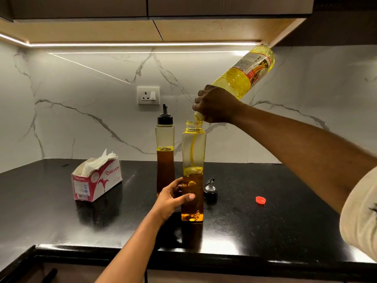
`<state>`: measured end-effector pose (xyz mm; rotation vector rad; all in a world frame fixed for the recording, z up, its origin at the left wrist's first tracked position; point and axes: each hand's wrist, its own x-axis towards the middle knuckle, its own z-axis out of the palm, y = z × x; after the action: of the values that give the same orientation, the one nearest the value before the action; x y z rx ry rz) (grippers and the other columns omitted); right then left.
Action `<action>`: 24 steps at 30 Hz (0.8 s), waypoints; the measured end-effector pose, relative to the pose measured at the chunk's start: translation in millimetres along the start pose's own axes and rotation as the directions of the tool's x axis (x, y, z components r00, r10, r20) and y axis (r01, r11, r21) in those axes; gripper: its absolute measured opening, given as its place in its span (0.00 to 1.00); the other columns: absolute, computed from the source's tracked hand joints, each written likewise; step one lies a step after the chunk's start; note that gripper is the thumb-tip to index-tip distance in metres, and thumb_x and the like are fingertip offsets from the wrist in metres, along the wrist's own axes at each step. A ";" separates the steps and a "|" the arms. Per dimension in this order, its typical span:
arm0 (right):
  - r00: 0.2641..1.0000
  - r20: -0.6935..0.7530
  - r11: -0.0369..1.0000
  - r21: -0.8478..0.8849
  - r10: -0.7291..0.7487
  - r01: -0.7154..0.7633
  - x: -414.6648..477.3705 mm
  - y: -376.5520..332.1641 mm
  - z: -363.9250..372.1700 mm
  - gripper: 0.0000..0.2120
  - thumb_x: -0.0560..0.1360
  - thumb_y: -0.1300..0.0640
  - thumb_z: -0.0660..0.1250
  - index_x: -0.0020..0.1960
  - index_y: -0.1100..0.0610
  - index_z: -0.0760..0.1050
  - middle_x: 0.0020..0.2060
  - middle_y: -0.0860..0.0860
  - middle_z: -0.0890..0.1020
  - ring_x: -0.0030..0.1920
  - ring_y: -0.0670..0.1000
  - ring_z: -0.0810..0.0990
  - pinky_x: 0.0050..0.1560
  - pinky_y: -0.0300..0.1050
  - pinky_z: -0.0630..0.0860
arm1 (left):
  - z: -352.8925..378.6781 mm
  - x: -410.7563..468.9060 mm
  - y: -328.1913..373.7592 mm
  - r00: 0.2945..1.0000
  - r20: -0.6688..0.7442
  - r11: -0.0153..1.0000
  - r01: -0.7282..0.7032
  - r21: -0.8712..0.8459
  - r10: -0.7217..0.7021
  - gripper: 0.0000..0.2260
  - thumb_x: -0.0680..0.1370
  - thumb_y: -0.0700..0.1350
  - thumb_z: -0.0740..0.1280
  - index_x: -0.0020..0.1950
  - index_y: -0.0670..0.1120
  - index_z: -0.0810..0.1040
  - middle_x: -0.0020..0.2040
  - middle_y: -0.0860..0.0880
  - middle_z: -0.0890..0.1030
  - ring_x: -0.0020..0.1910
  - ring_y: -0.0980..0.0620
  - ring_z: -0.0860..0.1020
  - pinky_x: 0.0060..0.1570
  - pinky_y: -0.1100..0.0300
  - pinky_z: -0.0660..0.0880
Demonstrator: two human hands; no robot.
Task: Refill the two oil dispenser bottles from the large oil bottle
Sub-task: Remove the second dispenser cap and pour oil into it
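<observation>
My right hand point(216, 104) grips the neck of the large yellow oil bottle point(247, 72), tipped mouth-down over the near dispenser bottle point(192, 152). A thin stream of oil runs into its uncapped mouth. That clear square bottle stands on the black counter point(265, 225), about half full of amber oil. My left hand point(173, 198) holds its lower part from the left, thumb across the front. Just behind it to the left stands the second dispenser bottle point(165, 139), capped with a black spout and partly filled. The removed pourer cap point(210, 189) sits to the right of the near bottle.
A red screw cap point(260, 200) lies on the counter to the right. A pink and white tissue box point(97, 178) sits at the left. A wall socket point(148, 95) is on the marble backsplash. Cabinets hang overhead, close to the raised bottle's base.
</observation>
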<state>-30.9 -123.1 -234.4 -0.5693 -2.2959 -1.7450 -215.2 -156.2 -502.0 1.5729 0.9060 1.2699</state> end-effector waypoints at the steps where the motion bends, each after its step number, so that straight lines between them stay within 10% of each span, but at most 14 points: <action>1: 1.000 0.003 1.000 0.000 0.001 -0.001 0.2 0.0 0.4 0.05 0.69 0.57 0.69 0.36 0.58 0.78 0.30 0.53 0.80 0.32 0.54 0.79 0.37 0.43 0.74 | -0.2 0.0 -0.2 1.000 0.005 1.000 0.000 0.004 0.000 0.38 0.55 0.61 0.81 0.62 0.55 0.75 0.58 0.47 0.82 0.58 0.51 0.80 0.55 0.57 0.77; 24: 0.998 0.033 0.997 -0.056 -0.045 0.047 2.0 2.5 2.6 0.05 0.66 0.55 0.72 0.35 0.56 0.79 0.29 0.51 0.80 0.31 0.51 0.78 0.36 0.41 0.74 | -1.2 1.1 -2.1 1.000 -0.010 0.999 -0.001 0.038 0.001 0.36 0.56 0.61 0.81 0.62 0.57 0.75 0.58 0.48 0.82 0.58 0.50 0.80 0.62 0.50 0.75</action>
<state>-31.5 -119.6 -232.2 -0.5620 -2.3051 -1.8404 -216.2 -154.2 -503.6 1.5974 0.9407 1.2692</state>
